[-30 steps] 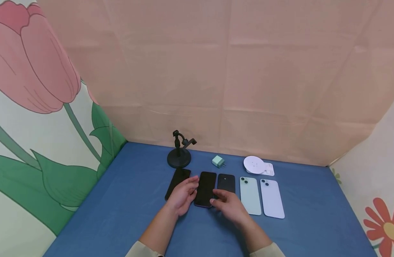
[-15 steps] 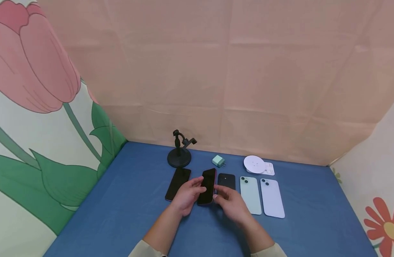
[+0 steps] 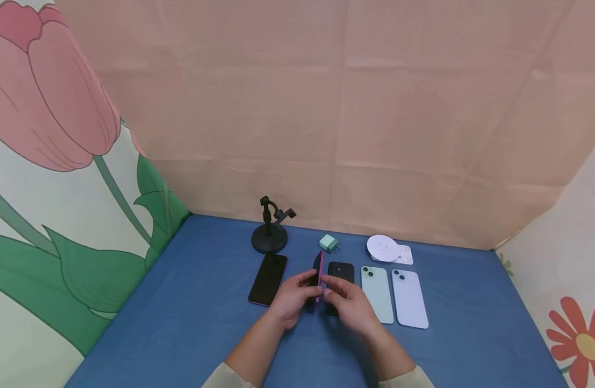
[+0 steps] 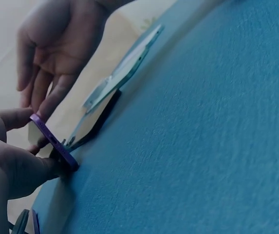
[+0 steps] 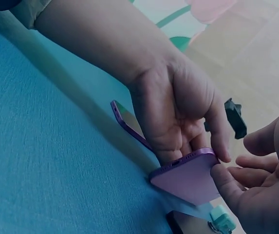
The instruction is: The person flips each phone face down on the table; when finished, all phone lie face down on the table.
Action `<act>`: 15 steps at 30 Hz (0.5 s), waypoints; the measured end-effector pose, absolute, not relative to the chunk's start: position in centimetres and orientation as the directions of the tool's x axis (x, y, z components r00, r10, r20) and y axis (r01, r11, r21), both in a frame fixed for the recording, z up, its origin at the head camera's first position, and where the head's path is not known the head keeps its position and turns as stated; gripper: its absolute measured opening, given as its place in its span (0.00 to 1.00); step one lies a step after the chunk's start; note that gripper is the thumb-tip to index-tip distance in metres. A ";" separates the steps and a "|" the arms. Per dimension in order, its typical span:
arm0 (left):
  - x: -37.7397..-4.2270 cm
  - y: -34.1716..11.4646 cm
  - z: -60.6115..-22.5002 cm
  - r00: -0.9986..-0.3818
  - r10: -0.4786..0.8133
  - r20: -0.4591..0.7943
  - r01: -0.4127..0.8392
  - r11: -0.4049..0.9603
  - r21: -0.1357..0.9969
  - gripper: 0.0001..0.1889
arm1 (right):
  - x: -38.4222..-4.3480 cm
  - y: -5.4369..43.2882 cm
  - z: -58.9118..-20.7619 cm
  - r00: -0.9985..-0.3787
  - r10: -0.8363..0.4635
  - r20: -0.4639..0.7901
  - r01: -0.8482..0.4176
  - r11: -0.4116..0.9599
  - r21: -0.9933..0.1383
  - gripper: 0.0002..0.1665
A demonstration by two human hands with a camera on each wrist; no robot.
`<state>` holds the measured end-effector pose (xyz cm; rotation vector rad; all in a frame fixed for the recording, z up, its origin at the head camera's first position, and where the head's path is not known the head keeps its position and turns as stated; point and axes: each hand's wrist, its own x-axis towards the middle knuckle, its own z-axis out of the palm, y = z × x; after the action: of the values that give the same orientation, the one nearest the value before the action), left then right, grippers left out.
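Observation:
A purple-edged smartphone (image 3: 322, 264) is tipped up on its long side, dark screen facing left. My left hand (image 3: 293, 299) grips it, thumb on the upper edge and fingers on the screen side, as the right wrist view shows with the phone's pinkish back (image 5: 190, 183). My right hand (image 3: 350, 306) is on the back side; a fingertip touches or nearly touches the upper edge, and its thumb is apart from the phone. Left of the hands lies another dark-screened phone (image 3: 268, 280). Just right, partly covered by my right hand, lies a black phone (image 3: 341, 270).
A pale green phone (image 3: 377, 296) and a lilac phone (image 3: 410, 299) lie face down to the right. Behind stand a black phone stand (image 3: 269, 237), a mint plug adapter (image 3: 329, 243) and a white disc (image 3: 382, 248) over a white card-like piece (image 3: 405, 254). Blue cloth (image 3: 181, 323) covers the table.
The middle phone lay flat a second ago. My left hand has moved right, taken hold of it and tipped it up onto its side. My right hand has moved slightly right.

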<state>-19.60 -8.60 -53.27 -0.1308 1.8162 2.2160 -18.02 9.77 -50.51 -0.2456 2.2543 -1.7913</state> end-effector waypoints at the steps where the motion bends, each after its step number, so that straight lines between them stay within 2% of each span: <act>1: -19.6 -8.5 -53.3 -0.959 0.151 -0.241 -0.266 -0.184 0.946 0.34 | -18.0 9.7 -50.5 -0.954 -0.285 -0.089 0.025 0.218 -0.976 0.24; 15: -19.8 -9.2 -53.6 -0.945 0.216 -0.247 -0.307 -0.318 0.897 0.31 | -18.2 9.7 -50.5 -0.934 -0.346 -0.090 0.061 0.094 -0.994 0.24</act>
<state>-19.80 -9.17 -53.64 -0.1153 1.6027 2.3145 -18.21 9.67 -50.55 -0.2831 2.0760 -1.9091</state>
